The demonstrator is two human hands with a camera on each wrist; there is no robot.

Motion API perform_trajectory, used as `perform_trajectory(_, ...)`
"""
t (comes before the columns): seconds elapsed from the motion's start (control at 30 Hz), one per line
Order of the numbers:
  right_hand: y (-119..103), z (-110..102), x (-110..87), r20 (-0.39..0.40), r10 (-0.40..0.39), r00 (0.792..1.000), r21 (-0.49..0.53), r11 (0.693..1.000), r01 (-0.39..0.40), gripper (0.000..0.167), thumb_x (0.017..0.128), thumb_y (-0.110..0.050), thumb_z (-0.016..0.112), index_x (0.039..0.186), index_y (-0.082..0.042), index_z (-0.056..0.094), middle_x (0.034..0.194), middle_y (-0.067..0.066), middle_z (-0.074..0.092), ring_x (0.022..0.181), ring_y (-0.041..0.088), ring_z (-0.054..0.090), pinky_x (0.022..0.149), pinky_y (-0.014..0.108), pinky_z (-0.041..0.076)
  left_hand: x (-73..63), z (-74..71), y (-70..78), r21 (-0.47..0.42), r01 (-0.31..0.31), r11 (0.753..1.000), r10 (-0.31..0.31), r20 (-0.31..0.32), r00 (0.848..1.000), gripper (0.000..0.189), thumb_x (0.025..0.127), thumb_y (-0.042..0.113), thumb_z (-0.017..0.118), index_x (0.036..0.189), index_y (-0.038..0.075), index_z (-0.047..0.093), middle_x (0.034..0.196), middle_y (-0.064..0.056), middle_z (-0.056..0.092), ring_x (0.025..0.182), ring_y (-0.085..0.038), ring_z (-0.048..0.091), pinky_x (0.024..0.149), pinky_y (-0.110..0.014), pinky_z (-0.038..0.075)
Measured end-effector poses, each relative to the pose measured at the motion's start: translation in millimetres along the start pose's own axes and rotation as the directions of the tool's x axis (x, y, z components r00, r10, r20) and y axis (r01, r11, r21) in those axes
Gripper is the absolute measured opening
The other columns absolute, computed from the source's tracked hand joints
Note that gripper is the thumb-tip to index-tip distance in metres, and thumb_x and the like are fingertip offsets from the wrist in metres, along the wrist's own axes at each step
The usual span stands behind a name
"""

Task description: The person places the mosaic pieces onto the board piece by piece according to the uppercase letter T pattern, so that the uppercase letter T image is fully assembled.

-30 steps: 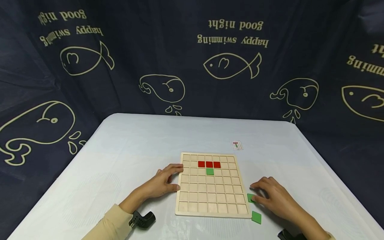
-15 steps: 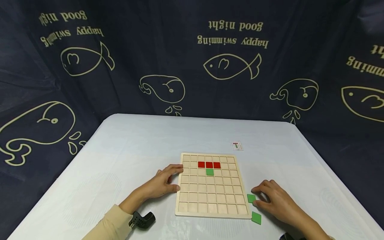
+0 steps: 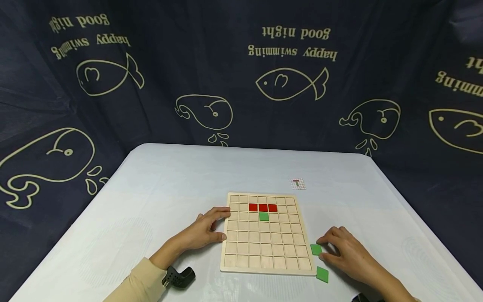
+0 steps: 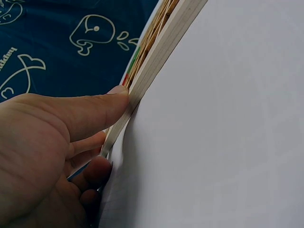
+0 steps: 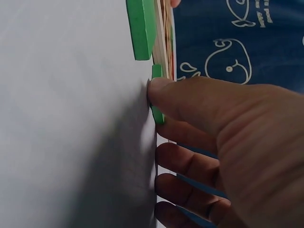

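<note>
A pale wooden grid board (image 3: 260,247) lies flat on the table, holding three red tiles (image 3: 263,207) in a row and one green tile (image 3: 263,217) below the middle one. Against the board's left edge rest the thumb and fingertips of my left hand (image 3: 205,228), spread apart. My right hand (image 3: 347,253) is at the board's lower right, its thumb and index finger at the right side of a loose green tile (image 3: 316,249). In the right wrist view the thumb partly covers this green tile (image 5: 157,114). Another loose green tile (image 3: 322,274) lies nearer the front.
A small printed card (image 3: 297,183) with a red and green T pattern lies beyond the board. The white-covered table (image 3: 181,172) meets a dark cloth (image 3: 241,121) printed with fish and whales. A black device (image 3: 181,277) is strapped on the left wrist.
My right hand has drawn slightly right and toward the front, uncovering more of the upper loose green tile. The left hand stays on the board's edge, and the board tiles are unchanged.
</note>
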State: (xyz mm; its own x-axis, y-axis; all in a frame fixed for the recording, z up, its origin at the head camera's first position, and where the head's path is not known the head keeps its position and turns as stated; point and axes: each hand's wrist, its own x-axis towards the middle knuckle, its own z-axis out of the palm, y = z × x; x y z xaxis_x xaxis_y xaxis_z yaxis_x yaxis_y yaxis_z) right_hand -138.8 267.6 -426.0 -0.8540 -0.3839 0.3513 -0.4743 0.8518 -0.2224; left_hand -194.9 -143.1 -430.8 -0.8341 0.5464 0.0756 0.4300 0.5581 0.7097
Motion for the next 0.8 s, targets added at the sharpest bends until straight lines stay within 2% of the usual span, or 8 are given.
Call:
perform_trajectory(0.2,0.7,-0.1,0.0,0.013,0.025,1.000,0.006,1.000,-0.025,0.025,0.068,-0.024,0.083,0.086,-0.030,0.067,0.087,-0.023,0.052,0.079,-0.004,0.038,0.066,0.020,0.039,-0.3,0.8,-0.3,0.008,-0.001,1.000,0.001,0.000,1.000,0.060,0.086,0.027,0.068,0.140,0.012,0.045,0.150,0.001,0.036,0.081,-0.008,0.042,0.075,-0.027,0.024)
perform_trajectory(0.47,1.7,-0.1,0.1,-0.031,-0.007,0.999,0.015,1.000,0.008,0.025,0.067,-0.022,0.083,0.086,-0.028,0.068,0.086,-0.023,0.053,0.078,-0.005,0.039,0.065,0.020,0.040,0.1,0.8,-0.6,0.013,-0.009,1.000,0.009,-0.001,1.000,0.060,0.086,0.026,0.068,0.140,0.011,0.045,0.150,-0.001,0.036,0.081,-0.008,0.042,0.076,-0.027,0.023)
perform_trajectory(0.67,1.4,-2.9,4.5,-0.014,0.025,1.000,0.017,1.000,-0.025,0.024,0.067,-0.022,0.083,0.086,-0.025,0.069,0.084,-0.020,0.055,0.076,-0.004,0.040,0.063,0.020,0.040,0.2,0.3,-0.5,0.009,-0.007,1.000,0.007,0.002,1.000,0.060,0.086,0.026,0.068,0.140,0.011,0.045,0.151,-0.001,0.035,0.081,-0.008,0.042,0.076,-0.028,0.023)
perform_trajectory(0.8,0.1,-4.2,8.4,-0.037,0.007,0.999,0.004,1.000,-0.007,0.025,0.066,-0.019,0.083,0.086,-0.023,0.069,0.085,-0.018,0.056,0.077,-0.002,0.043,0.065,0.021,0.043,-0.1,0.4,-1.1,0.014,-0.010,1.000,0.010,0.001,1.000,0.061,0.086,0.026,0.068,0.140,0.010,0.044,0.150,-0.002,0.035,0.083,-0.008,0.042,0.077,-0.028,0.023)
